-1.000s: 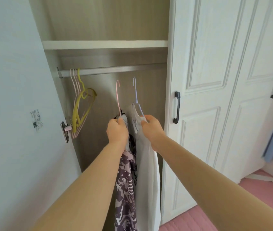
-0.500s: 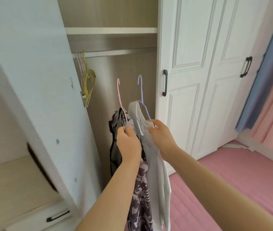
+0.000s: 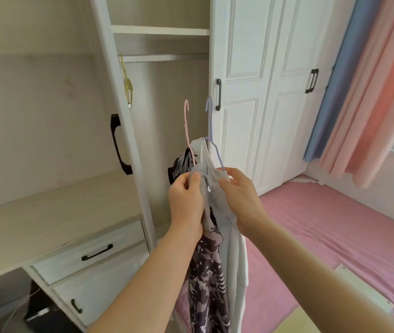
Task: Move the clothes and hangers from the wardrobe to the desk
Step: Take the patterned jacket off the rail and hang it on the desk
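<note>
My left hand (image 3: 186, 200) grips the shoulder of a pink hanger (image 3: 186, 126) that carries a dark purple patterned garment (image 3: 209, 284). My right hand (image 3: 241, 195) pinches the arm of a lilac hanger (image 3: 211, 131) bearing a white top (image 3: 236, 248). Both hangers are off the rail (image 3: 167, 58) and held in front of the open wardrobe. Yellow and pale hangers (image 3: 127, 85) still hang at the rail's left end, partly hidden by the open door (image 3: 124, 145). The pale wooden desk top (image 3: 47, 219) lies to the lower left.
White drawers (image 3: 95, 251) with black handles sit under the desk. Closed wardrobe doors (image 3: 263, 92) stand to the right. Blue and pink curtains (image 3: 364, 92) hang at the far right over a pink floor (image 3: 323, 224). Dark objects lie under the desk at bottom left.
Both hands have drawn the two hangers with their clothes back out of the wardrobe. The view has swung left and back, bringing the desk and drawers into sight.
</note>
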Tool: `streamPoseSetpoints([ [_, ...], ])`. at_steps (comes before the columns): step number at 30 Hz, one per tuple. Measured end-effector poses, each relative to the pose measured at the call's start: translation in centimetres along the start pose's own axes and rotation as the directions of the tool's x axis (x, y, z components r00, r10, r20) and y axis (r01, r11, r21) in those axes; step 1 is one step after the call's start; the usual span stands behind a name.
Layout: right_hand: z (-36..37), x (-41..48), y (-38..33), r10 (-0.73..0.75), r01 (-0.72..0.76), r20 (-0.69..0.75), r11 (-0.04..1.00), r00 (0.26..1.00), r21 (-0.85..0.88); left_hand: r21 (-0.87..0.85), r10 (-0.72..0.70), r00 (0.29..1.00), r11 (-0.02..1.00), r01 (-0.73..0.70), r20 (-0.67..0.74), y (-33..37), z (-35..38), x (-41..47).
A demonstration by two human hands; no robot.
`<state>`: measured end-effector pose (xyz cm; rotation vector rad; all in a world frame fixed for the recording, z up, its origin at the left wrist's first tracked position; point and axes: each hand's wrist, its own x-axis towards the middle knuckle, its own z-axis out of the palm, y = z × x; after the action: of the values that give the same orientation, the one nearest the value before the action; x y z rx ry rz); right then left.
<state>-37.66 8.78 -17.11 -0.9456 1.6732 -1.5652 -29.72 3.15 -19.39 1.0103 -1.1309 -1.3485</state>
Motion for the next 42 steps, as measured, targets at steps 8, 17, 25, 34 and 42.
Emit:
streamPoseSetpoints([
  [8,-3.0,-8.5,1.0,0.059,-0.059,-0.019,0.998,0.998,-0.025,-0.269,-0.221,0.961,0.928,0.259,0.165,-0.3,-2.6,-8.0],
  [17,-7.0,-13.9,2.5,0.072,-0.068,0.06,0.996,0.996,-0.059,-0.342,-0.209,0.853,0.85,0.4,0.478,-0.8,-4.9,-14.3],
  [25,-10.7,-17.8,3.3,0.017,0.007,0.19,0.992,0.982,-0.13,-0.393,-0.186,0.885,0.843,0.367,0.427,-1.0,-4.9,-19.9],
  [34,-13.5,-21.5,4.5,-0.03,0.09,0.384,0.986,0.923,-0.139,-0.179,-0.147,0.977,0.968,0.173,0.152,-1.3,-6.2,-26.0],
  [42,-12.9,-24.0,4.7,-0.059,0.139,0.527,0.984,0.848,-0.113,-0.175,-0.149,0.988,0.974,0.141,-0.035,0.0,-9.2,-30.4],
])
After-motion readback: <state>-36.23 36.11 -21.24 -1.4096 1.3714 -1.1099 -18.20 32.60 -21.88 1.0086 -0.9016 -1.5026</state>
